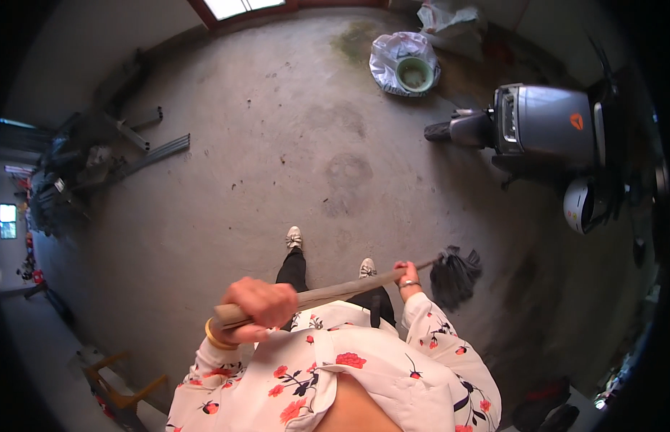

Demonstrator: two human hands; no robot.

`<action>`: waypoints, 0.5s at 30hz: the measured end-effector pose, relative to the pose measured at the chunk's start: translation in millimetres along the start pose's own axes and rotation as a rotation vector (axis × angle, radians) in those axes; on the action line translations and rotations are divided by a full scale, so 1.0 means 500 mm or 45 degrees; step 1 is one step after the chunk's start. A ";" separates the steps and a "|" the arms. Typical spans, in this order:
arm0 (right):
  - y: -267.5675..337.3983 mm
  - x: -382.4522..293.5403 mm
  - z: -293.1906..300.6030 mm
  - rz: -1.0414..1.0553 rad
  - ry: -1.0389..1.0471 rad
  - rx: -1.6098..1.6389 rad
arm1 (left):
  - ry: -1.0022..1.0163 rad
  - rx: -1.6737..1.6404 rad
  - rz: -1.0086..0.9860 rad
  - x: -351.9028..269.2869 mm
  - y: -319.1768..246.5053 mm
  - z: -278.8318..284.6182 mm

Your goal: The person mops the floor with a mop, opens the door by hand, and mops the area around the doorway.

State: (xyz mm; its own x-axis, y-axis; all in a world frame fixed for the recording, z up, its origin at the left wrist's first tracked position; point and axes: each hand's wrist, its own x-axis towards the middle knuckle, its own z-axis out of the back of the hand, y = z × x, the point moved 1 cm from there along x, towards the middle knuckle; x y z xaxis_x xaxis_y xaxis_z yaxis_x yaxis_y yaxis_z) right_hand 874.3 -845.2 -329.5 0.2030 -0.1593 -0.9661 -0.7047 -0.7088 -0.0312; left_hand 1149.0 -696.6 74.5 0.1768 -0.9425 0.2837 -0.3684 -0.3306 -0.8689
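Across the front of my body slants the wooden handle point(345, 288) of a mop. My left hand point(259, 305) is wrapped around the handle's upper end. Further down the shaft, my right hand point(407, 275) grips it near the mop head. The dark grey strands of the mop head point(454, 276) rest on the concrete floor point(248, 183) to my right. Just ahead of me are my light shoes, the left one point(294, 237) further forward than the right one point(367, 268).
A grey scooter point(553, 124) stands at the right, with a white helmet point(577, 206) by it. Ahead, a green bowl point(415, 74) sits on a white plastic bag point(386, 56). Metal tubes point(162, 151) lie at the left. A yellow-framed object point(132, 397) is behind left.
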 end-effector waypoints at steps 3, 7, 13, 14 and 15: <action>-0.155 0.007 -0.149 -0.132 0.106 -0.030 | -0.118 0.106 -0.128 -0.055 -0.094 0.107; -0.416 0.015 -0.335 -0.408 0.177 -0.176 | 0.015 0.327 -0.200 -0.110 -0.257 0.201; -0.725 0.009 -0.598 -0.719 0.523 -0.402 | 0.176 0.819 -0.026 -0.140 -0.385 0.259; -0.773 -0.006 -0.636 -0.749 0.552 -0.436 | 0.143 0.889 -0.081 -0.156 -0.401 0.259; -0.796 -0.009 -0.669 -0.668 0.658 -0.496 | 0.142 0.937 -0.144 -0.165 -0.410 0.270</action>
State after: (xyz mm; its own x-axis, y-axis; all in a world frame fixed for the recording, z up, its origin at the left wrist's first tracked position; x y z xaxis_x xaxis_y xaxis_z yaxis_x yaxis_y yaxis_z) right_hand 1381.6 -792.3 -227.0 0.7931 0.0300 -0.6083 -0.1649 -0.9509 -0.2619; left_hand 1333.2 -544.4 174.5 0.0690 -0.9171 0.3927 0.3589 -0.3445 -0.8675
